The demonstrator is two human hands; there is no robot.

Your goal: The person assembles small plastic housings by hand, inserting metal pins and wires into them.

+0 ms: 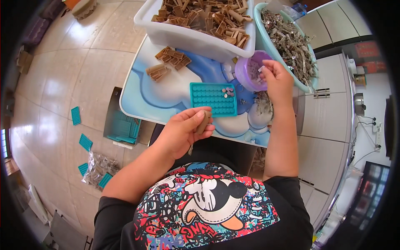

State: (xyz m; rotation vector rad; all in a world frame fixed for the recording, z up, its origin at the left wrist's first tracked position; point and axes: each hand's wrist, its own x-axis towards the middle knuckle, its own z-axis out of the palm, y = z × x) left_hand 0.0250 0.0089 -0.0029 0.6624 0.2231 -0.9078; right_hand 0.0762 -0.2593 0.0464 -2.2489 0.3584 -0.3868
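My left hand [177,131] is closed around a small brown molded piece [203,122], held just in front of the teal tray's near edge. That teal tray [202,106] has rows of round pockets, and a few small round pinkish pieces [228,92] sit at its upper right. Over the rim of a purple basin [240,74], my right hand [278,81] pinches a small pale piece [261,68] between thumb and fingertips. More small pale bits [253,68] lie inside the basin, partly hidden by the hand.
A white bin [200,39] heaped with brown pieces stands at the table's far side. Loose brown pieces [173,58] lie on the blue-and-white table [143,100]. At right is a light green tub [310,79] of silvery-brown strips. A box [121,125] holds teal trays.
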